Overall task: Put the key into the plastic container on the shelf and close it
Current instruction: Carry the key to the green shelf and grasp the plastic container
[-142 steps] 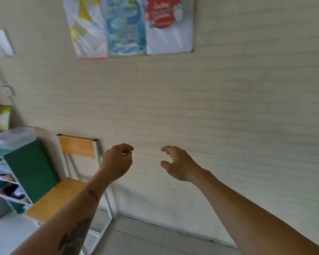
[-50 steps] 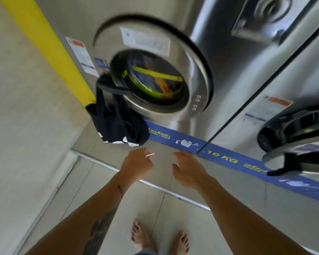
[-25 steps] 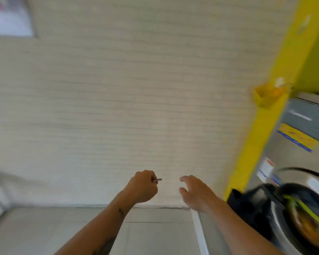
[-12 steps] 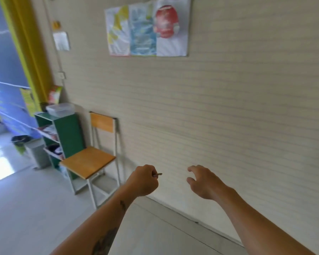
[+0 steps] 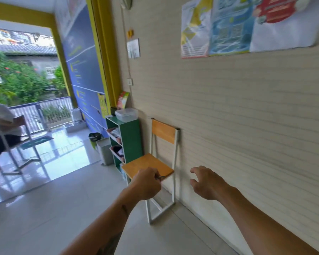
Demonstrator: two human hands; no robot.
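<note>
- Left hand (image 5: 145, 183) is curled into a loose fist, its fingers (image 5: 156, 176) pinching the key (image 5: 162, 177); only a short metal tip shows past the knuckles. Judgement: a tight pinch suits carrying so small an object while walking.
- Right hand (image 5: 207, 183) is empty, fingers spread and slightly curled, held level with the left. Judgement: kept free to lift and reseat the lid.
- Landmark: the green shelf (image 5: 131, 138) against the wall. The plastic container (image 5: 126, 114) sits on top of it, clear, lid apparently on; contents cannot be made out. Both hands are well short of the shelf.
- A wooden-seated chair (image 5: 156, 162) stands just beside the shelf, on the near side, between hands and shelf. Judgement: the approach must pass around it.
- A grey bin (image 5: 104, 150) stands on the floor on the far side of the shelf, close to it. A red-and-green packet (image 5: 123, 100) leans upright behind the container.
- Shelf compartments hold slanted trays with cloth-like items; too small to identify.
- Writing: posters (image 5: 247, 26) high on the wall above and to the right of the shelf, and the blue wall panel (image 5: 81, 61) beyond the shelf, carry print, but none is legible. No brand readable.
- Task status, judged: key in transit; container not yet opened.
</note>
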